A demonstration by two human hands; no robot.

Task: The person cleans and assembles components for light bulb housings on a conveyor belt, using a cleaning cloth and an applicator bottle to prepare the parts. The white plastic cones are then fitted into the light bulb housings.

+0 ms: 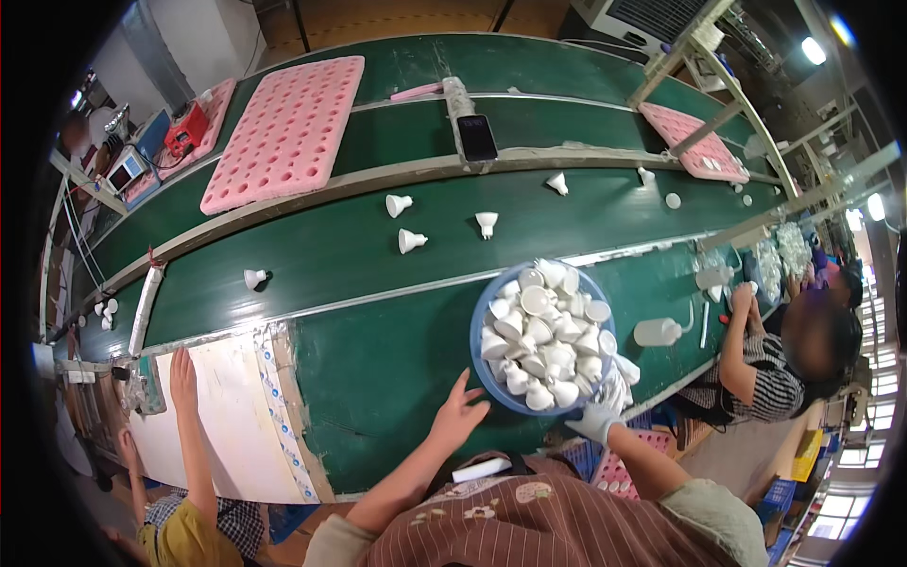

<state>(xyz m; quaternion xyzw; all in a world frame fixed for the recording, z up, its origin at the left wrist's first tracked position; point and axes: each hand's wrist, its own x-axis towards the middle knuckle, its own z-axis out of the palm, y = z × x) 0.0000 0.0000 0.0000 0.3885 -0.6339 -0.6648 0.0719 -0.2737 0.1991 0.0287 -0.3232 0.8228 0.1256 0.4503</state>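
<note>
Basin [484, 367]: sits on the bench [378, 397] between your hands, a little to your right, heaped above its rim with white bulbs [557, 357].
Left grip [460, 414]: released, fingers spread just beside the basin's near left side, with no bulb in it.
Right grip [595, 422]: gloved, at the basin's near right rim, close to the white cloth [619, 380]; you cannot tell from this view whether it clasps the rim or only rests there.
Done: judging by the heap, the basin looks about full, and the bulbs in it lie jumbled, not in rows.
Left over: several loose bulbs lie beyond it on the green lane [331, 260], three of them grouped near the middle, one off to the left, more toward the right; neither of your hands is at them.
Foam tray [283, 137]: lies farther back on your left, its rows of holes showing no bulbs seated.
Bottle [658, 332]: stands or lies right of the basin, apart from your hands; its pose is hard to tell.
</note>
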